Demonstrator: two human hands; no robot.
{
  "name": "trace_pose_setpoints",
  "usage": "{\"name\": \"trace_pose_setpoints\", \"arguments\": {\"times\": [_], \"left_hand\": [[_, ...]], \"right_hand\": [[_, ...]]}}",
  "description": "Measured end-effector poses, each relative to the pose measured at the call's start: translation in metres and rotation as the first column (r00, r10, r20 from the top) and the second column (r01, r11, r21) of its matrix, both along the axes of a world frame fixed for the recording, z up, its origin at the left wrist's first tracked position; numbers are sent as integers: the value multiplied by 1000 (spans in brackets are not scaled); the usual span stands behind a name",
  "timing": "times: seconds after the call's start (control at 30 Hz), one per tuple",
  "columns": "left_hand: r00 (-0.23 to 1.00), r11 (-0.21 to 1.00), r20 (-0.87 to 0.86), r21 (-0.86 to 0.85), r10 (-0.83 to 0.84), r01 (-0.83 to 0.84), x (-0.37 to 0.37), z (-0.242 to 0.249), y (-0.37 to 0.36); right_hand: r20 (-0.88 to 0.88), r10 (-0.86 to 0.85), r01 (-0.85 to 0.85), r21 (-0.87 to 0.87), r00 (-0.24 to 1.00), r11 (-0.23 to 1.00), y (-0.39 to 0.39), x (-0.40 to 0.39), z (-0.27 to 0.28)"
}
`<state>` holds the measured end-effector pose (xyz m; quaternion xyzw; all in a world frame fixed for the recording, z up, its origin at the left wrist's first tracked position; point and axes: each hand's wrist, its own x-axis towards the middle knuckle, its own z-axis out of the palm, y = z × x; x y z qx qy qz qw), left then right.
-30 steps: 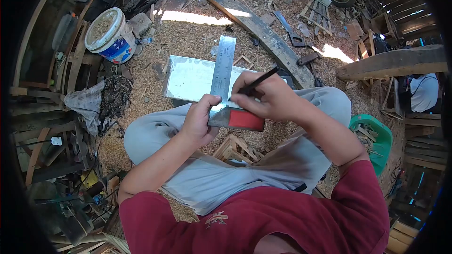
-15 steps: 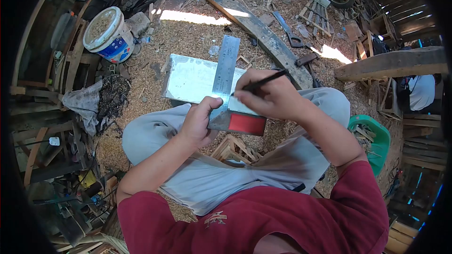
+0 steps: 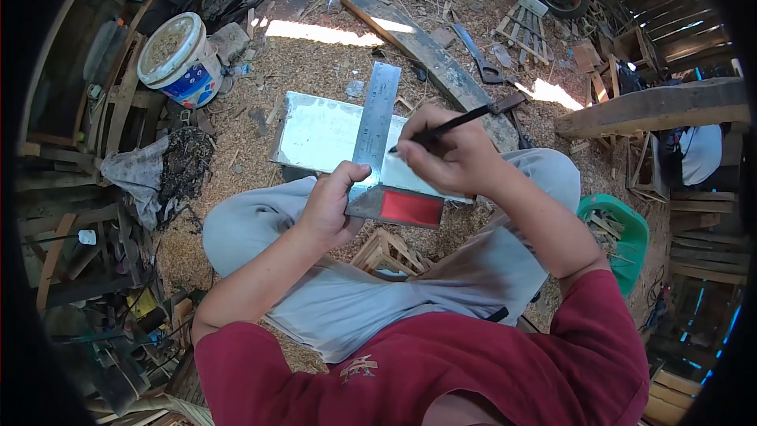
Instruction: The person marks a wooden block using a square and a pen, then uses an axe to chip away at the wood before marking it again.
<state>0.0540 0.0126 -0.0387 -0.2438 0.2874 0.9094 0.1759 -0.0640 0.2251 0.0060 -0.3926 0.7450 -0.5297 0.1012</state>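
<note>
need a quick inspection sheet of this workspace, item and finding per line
surface: sawdust-covered ground; person sits with metal sheet across the knees
job's things: try square lies on the sheet, its red stock at the near edge; black pencil tip beside the blade
clutter: white bucket, wood plank, green basket, wood offcuts
grippers: left hand pins the square; right hand holds the pencil
cables: nothing seen
surroundings: wooden frames and beams around; a second person at the right edge
</note>
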Motion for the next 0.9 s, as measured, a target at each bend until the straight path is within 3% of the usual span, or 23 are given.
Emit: {"name": "trace_pose_setpoints", "arguments": {"times": [0.1, 0.3, 0.4, 0.47, 0.5, 0.53, 0.6, 0.7, 0.8, 0.9], "left_hand": [[1000, 1000, -8, 3, -8, 8, 1, -2, -2], [1000, 999, -18, -41, -21, 21, 0, 1, 0], [998, 997, -27, -51, -56, 54, 1, -3, -4], [997, 998, -33, -17, -67, 66, 3, -9, -7], [998, 998, -20, -25, -66, 65, 3, -6, -5], [998, 997, -9, -33, -68, 68, 4, -1, -3], [997, 997, 20, -26, -74, 74, 2, 3, 1], [997, 997, 30, 21, -70, 70, 0, -4, -2], [997, 996, -13, 43, -77, 78, 0, -12, -8], [999, 998, -7, 45, -44, 44, -1, -4, -4]], "right_hand": [[87, 68, -69, 14, 994, 997, 0, 4, 2], [63, 90, -90, 8, 994, 996, -2, 4, 6], [27, 39, -42, 84, 999, 996, -2, 0, 10], [-215, -171, 163, -54, 962, 985, -9, -14, -9], [-214, -251, 270, 63, 944, 961, -8, -23, -3], [-143, -308, 322, 91, 941, 942, -7, -32, -2], [64, -423, 427, -71, 904, 901, -9, -42, -12], [28, -378, 379, -90, 925, 921, -2, -35, -6], [-105, -197, 178, -168, 975, 970, 0, -18, -8], [-57, -62, 59, -67, 996, 996, 3, -6, 0]]}}
